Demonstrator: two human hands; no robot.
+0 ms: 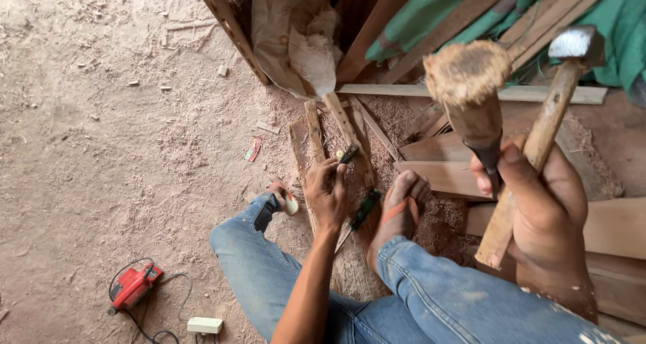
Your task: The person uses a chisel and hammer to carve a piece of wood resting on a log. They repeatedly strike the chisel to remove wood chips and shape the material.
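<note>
Two upright tools: hammer [538,142], chisel [474,108]

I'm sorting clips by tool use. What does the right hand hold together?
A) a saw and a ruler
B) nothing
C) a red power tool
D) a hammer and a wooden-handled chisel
D: the right hand grips a hammer and a chisel with a frayed wooden handle.

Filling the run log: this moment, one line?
left hand: grip on small tool at plank | right hand: holds hammer, chisel | red power tool: floor
</note>
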